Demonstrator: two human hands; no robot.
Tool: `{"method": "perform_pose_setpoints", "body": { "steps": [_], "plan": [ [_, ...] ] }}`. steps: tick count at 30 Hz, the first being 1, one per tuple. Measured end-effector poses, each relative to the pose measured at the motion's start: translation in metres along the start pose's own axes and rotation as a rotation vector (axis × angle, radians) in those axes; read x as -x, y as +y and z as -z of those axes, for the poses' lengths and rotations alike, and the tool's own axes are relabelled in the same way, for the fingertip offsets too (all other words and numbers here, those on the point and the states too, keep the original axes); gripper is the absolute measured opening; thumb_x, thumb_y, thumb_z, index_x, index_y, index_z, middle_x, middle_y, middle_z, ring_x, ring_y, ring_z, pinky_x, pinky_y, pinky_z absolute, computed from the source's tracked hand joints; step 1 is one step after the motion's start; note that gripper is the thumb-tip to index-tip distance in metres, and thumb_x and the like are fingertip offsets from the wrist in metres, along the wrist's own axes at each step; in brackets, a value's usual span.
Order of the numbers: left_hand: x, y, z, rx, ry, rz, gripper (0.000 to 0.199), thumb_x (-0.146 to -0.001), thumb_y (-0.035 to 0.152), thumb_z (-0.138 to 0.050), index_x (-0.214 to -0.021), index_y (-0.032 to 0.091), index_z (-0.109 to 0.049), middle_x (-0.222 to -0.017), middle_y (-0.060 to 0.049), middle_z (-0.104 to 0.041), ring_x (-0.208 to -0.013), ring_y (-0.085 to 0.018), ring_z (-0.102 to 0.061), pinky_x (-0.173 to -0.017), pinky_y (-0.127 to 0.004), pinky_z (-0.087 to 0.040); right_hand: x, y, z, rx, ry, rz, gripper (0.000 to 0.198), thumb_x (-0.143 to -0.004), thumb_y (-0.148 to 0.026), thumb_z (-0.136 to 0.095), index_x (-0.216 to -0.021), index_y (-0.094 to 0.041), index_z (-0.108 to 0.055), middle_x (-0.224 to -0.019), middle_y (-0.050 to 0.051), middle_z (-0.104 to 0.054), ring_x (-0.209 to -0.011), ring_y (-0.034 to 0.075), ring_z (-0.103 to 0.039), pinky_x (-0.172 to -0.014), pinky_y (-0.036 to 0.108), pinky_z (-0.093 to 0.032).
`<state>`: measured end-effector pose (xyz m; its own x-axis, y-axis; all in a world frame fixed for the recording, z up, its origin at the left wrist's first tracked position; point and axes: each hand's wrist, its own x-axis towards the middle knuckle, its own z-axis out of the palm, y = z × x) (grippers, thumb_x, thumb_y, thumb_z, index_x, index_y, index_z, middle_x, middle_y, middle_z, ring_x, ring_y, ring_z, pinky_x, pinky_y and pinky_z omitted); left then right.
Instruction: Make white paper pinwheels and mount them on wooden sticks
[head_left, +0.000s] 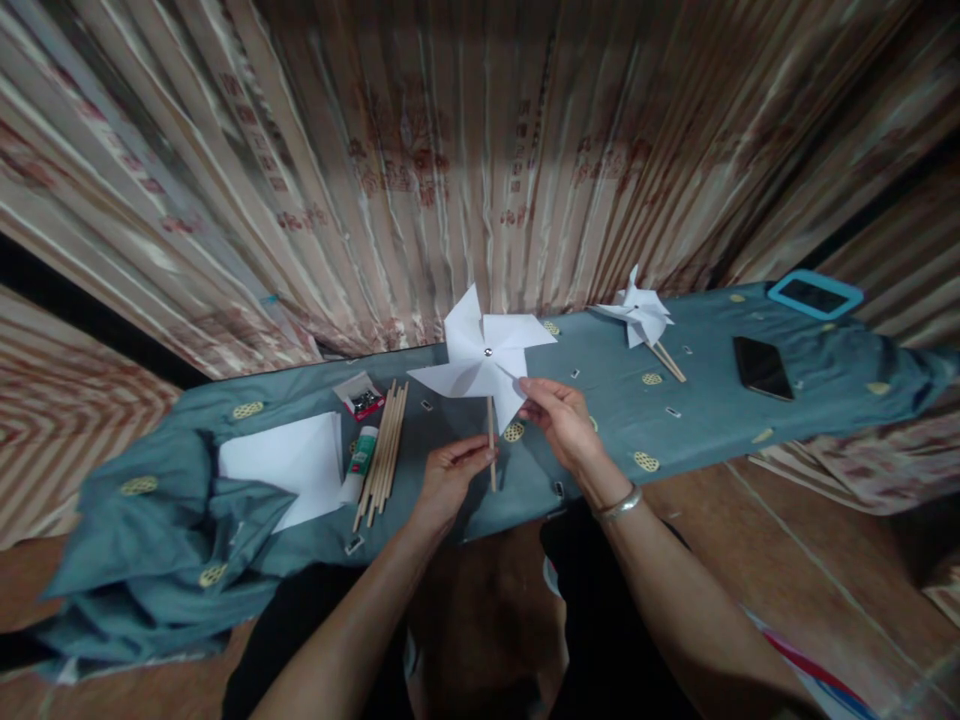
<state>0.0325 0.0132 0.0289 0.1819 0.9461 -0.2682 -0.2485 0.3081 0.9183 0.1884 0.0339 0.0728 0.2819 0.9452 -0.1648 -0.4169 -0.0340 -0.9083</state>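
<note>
A white paper pinwheel (pixel 469 375) with a shiny pin at its centre stands upright in front of me, above the cloth. My left hand (pixel 452 475) is closed around its thin wooden stick (pixel 493 480), pinching it below the blades. At the lower right blade, my right hand (pixel 559 420) pinches the paper edge between thumb and fingers. A silver bracelet (pixel 621 503) circles the right wrist. Left of my hands lie a bundle of wooden sticks (pixel 386 450), a green and white glue stick (pixel 362 462) and a small open box of pins (pixel 362 398).
White paper sheets (pixel 289 460) lie at the left on the green patterned cloth (pixel 517 515). Finished pinwheels (pixel 643 312) rest at the back right. Farther right are a black phone (pixel 763 368) and a blue-framed device (pixel 816 296). A patterned curtain (pixel 465 180) hangs behind.
</note>
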Motion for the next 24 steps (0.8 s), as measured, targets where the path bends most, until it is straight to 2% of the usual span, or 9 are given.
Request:
{"method": "perform_pose_setpoints", "body": {
  "steps": [9, 16, 24],
  "plan": [
    [0.0, 0.0, -0.001, 0.013, 0.018, 0.015, 0.039, -0.047, 0.037, -0.089, -0.08, 0.018, -0.079, -0.082, -0.007, -0.078, -0.077, -0.02, -0.07, -0.088, -0.036, -0.051, 0.003, -0.001, -0.001, -0.043, -0.041, -0.076, 0.041, -0.041, -0.047, -0.092, -0.06, -0.017, -0.071, -0.051, -0.004, -0.062, -0.048, 0.005, -0.054, -0.051, 0.015, -0.047],
    [0.0, 0.002, -0.001, 0.026, -0.007, -0.02, 0.036, -0.048, 0.036, -0.089, -0.079, 0.018, -0.079, -0.085, -0.008, -0.078, -0.079, -0.02, -0.07, -0.09, -0.037, -0.051, 0.01, -0.001, -0.008, 0.028, -0.083, -0.099, 0.044, -0.038, -0.05, -0.091, -0.061, -0.018, -0.073, -0.057, -0.002, -0.067, -0.053, 0.006, -0.058, -0.053, 0.017, -0.045],
    [-0.001, 0.001, 0.001, 0.017, 0.005, -0.013, 0.038, -0.048, 0.037, -0.089, -0.08, 0.018, -0.079, -0.085, -0.008, -0.078, -0.079, -0.022, -0.071, -0.091, -0.039, -0.051, 0.008, 0.002, -0.003, 0.195, -0.143, -0.038, 0.046, -0.047, -0.06, -0.085, -0.065, -0.019, -0.074, -0.063, 0.001, -0.07, -0.059, 0.011, -0.061, -0.058, 0.023, -0.045]
  ]
}}
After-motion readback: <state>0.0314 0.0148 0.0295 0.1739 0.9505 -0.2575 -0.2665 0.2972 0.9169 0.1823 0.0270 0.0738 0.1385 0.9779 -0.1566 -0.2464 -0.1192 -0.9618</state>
